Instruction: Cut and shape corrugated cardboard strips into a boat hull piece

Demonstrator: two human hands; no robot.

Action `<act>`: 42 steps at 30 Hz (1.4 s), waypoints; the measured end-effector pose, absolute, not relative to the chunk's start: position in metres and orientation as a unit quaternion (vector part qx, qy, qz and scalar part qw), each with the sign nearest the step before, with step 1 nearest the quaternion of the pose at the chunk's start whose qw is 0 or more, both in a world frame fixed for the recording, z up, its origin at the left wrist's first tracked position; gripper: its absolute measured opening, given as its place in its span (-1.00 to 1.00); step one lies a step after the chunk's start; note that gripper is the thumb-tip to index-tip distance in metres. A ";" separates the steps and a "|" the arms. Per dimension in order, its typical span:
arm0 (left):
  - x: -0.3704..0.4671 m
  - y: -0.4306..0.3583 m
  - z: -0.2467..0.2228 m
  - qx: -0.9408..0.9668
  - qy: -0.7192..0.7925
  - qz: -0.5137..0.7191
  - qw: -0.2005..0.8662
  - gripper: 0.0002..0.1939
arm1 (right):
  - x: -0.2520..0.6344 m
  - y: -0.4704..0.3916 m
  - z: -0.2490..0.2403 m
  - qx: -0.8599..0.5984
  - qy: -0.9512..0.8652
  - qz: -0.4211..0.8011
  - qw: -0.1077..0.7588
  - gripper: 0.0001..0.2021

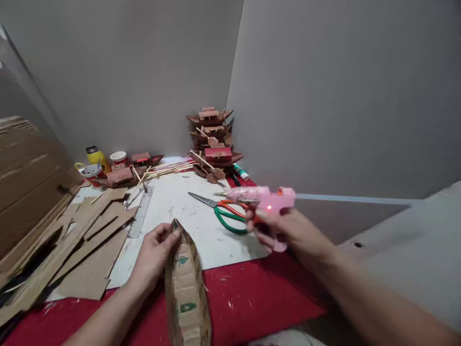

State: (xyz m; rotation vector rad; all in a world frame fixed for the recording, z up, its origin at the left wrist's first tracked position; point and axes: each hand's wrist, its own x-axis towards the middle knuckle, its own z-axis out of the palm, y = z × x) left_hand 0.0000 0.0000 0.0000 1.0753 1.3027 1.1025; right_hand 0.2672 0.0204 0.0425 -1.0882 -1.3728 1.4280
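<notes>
My left hand [158, 250] pinches the pointed far end of a cardboard boat hull [187, 288], which runs toward me over the red table covering. Green printed marks show on the hull's inside. Raised to the right, my right hand [270, 226] is wrapped round the handle of a pink hot glue gun [266, 196]. Its nozzle points left and a small red light glows on its side. Behind the gun, scissors [230, 214] with green and orange handles lie on the white board [173, 197], blades pointing left, partly hidden by my right hand.
Cardboard strips [93, 245] pile up at the left, near a clear ruler [141, 211]. Several small finished boats [218, 154] are stacked in the back corner. Thin sticks [173, 168], a cup [118, 157] and a yellow bottle [97, 157] stand or lie by the wall.
</notes>
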 end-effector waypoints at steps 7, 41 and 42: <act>0.002 -0.005 -0.006 0.535 0.519 0.458 0.484 -0.79 | 0.234 0.014 0.046 -0.378 -0.710 0.504 0.316 -0.69; 0.011 -0.001 0.001 0.522 0.557 0.456 0.458 -0.79 | 0.200 0.011 0.012 -0.416 -0.858 0.162 0.253 -0.70; 0.011 -0.001 0.001 0.524 0.558 0.456 0.454 -0.80 | 0.200 0.010 0.011 -0.416 -0.858 0.162 0.254 -0.70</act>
